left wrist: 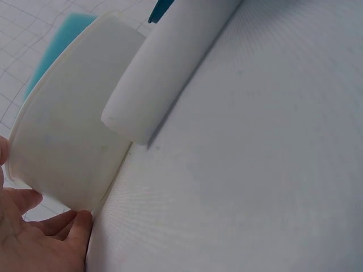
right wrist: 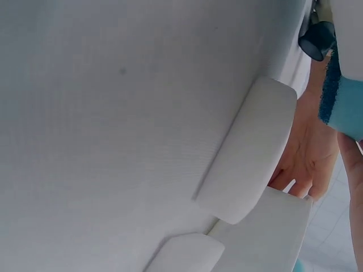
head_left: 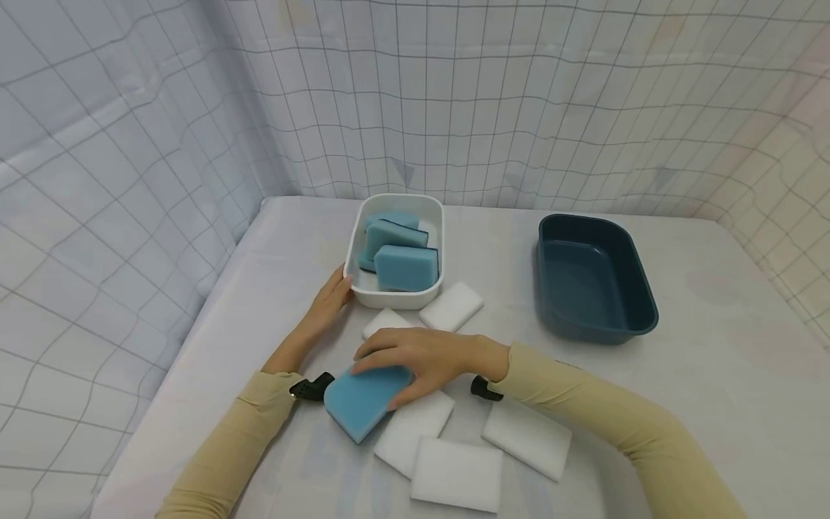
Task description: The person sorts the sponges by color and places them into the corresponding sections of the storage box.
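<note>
In the head view my right hand (head_left: 431, 358) grips a light-blue sponge (head_left: 363, 404), fingers over its far edge and thumb at the near side. The right wrist view shows that sponge (right wrist: 347, 110) with its dark-blue scouring face, held above the white pads. My left hand (head_left: 324, 308) touches the left front corner of a white tub (head_left: 395, 300). Seen from the left wrist, its fairly straight fingers lie along the tub wall (left wrist: 68, 124). Several blue sponges (head_left: 406, 268) are inside the tub, one tilted over another.
White rectangular sponge pads (head_left: 457, 474) lie scattered on the white tabletop (head_left: 726, 404), some in front of the tub and several nearer me. A dark-teal bin (head_left: 586, 333) with nothing in it stands at the right. Gridded white cloth (head_left: 493, 101) hangs behind and at both sides.
</note>
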A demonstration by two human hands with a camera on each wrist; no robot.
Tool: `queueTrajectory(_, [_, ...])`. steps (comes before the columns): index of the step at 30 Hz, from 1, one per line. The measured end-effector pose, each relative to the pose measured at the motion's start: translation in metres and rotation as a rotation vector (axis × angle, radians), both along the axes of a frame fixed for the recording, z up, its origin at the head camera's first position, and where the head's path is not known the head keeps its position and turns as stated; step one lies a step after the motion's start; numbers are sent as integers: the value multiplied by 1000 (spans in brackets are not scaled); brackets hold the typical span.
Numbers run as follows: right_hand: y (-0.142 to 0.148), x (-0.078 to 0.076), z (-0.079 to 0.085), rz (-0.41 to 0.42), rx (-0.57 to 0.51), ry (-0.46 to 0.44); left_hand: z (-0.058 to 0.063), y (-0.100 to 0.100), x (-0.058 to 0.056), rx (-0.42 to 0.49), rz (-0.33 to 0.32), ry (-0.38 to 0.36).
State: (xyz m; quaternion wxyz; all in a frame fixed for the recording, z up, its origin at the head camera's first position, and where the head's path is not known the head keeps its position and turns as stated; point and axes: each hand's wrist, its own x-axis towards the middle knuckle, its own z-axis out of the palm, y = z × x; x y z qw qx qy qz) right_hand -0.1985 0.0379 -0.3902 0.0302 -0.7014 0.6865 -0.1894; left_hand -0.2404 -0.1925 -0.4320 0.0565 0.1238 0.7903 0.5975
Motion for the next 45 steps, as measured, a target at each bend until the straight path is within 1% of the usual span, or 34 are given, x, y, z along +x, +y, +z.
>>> queueTrajectory(7, [-1, 2, 4, 4, -46, -15, 2, 0, 2, 18, -11, 1])
queueTrajectory(12, [0, 1, 8, -26, -70, 7, 2, -1, 2, 24, -18, 6])
queueTrajectory(15, [3, -4, 12, -74, -77, 16, 3, -1, 2, 21, -29, 22])
queueTrajectory(18, [8, -11, 14, -136, -103, 26, 3, -1, 2, 26, -34, 35])
queueTrajectory(22, [14, -24, 16, -230, -190, 75, 2, 0, 2, 24, -28, 32])
queueTrajectory(26, [20, -34, 17, -339, -267, 108, 1, 0, 2, -38, -8, 37])
queueTrajectory(30, [24, -39, 19, -428, -311, 121, 2, 1, 1, -11, -26, 42])
queueTrajectory(33, [24, -39, 21, -467, -322, 137, 1, 1, 1, 28, -37, 35])
queueTrajectory(40, [25, -38, 24, -530, -325, 160, 2, 1, 3, 36, -29, 25])
queueTrajectory(45, [26, -38, 24, -551, -356, 183, 3, 1, 7, 28, -26, 19])
